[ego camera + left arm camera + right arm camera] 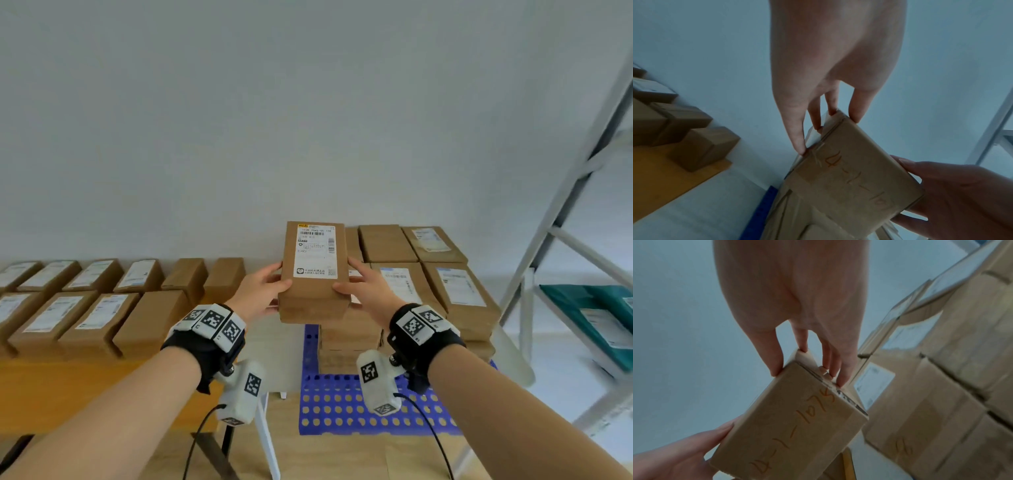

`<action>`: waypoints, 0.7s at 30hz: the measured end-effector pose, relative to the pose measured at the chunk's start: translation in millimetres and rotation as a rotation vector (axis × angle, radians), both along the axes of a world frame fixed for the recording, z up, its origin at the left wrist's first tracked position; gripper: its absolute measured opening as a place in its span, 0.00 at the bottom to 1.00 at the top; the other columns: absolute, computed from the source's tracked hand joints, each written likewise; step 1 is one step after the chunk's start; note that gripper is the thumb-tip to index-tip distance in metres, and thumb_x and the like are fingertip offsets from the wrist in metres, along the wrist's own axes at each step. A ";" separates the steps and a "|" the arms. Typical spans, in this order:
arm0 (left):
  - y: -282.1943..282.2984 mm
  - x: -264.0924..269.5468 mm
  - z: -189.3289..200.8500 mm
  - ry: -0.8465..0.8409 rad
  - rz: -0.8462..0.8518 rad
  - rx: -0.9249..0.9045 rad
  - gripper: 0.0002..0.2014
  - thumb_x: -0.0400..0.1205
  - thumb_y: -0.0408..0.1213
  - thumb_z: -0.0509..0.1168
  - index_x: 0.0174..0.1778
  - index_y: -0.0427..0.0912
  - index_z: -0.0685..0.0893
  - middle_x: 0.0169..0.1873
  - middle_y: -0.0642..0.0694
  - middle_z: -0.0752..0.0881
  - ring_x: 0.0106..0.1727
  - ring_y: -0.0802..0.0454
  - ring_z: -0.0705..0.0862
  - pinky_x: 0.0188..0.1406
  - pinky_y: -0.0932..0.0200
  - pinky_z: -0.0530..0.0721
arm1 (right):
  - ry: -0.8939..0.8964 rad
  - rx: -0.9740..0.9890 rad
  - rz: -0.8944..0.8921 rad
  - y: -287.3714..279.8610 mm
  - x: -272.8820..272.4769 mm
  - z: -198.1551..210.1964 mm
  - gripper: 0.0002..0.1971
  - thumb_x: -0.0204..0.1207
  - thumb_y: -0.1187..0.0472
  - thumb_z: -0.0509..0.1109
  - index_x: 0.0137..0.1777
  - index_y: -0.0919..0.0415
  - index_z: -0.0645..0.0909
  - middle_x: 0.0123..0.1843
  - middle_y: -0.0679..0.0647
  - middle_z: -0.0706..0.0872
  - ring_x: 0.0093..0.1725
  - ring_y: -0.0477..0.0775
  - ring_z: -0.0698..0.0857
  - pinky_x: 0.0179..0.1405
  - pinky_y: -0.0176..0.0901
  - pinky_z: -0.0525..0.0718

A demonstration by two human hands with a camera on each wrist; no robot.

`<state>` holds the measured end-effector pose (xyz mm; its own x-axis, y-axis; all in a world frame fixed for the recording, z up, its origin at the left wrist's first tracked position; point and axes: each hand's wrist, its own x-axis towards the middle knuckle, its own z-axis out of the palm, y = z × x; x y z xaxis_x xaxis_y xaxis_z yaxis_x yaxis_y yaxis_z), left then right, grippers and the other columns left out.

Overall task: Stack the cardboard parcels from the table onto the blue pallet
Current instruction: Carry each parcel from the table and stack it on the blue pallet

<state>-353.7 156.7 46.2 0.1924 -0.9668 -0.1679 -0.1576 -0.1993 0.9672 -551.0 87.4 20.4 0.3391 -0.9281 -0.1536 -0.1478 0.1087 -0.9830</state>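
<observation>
Held aloft between both hands: a brown cardboard parcel with a white shipping label (313, 270), long axis pointing away from the body toward the wall. Left hand (260, 291) clasping the left side, right hand (368, 291) the right, equally near. Directly below and ahead, the stack of brown cardboard parcels (414, 274) on the blue perforated plastic pallet (342, 404). Leftward, more on the orange wooden counter (51, 390). Probably down next.

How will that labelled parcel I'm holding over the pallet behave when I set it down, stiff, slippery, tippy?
The labelled cardboard parcel probably stays stiff: its edges look square under the left hand and right hand. Its taped faces may be a bit slippery. Laid flat on the stacked parcels, it seems unlikely to tip.
</observation>
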 end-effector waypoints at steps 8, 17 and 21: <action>-67.0 -68.7 24.3 0.060 -0.145 0.032 0.29 0.82 0.33 0.65 0.79 0.51 0.65 0.63 0.43 0.82 0.57 0.40 0.86 0.62 0.39 0.82 | -0.035 -0.013 -0.149 -29.6 -80.3 34.9 0.33 0.75 0.65 0.72 0.79 0.51 0.65 0.60 0.53 0.86 0.57 0.52 0.83 0.55 0.49 0.78; -164.5 -120.9 25.6 0.163 -0.307 0.070 0.29 0.81 0.28 0.65 0.78 0.46 0.67 0.61 0.45 0.83 0.55 0.44 0.86 0.44 0.49 0.89 | 0.038 -0.003 -0.255 -95.2 -139.5 50.4 0.28 0.76 0.62 0.72 0.75 0.48 0.70 0.65 0.51 0.82 0.59 0.52 0.83 0.55 0.50 0.82; -207.8 -138.6 25.2 0.226 -0.376 0.123 0.31 0.80 0.29 0.67 0.79 0.45 0.66 0.65 0.43 0.81 0.59 0.41 0.86 0.57 0.37 0.84 | 0.061 0.054 -0.285 -130.9 -164.2 58.4 0.29 0.76 0.63 0.71 0.76 0.51 0.70 0.64 0.52 0.82 0.63 0.56 0.81 0.68 0.61 0.78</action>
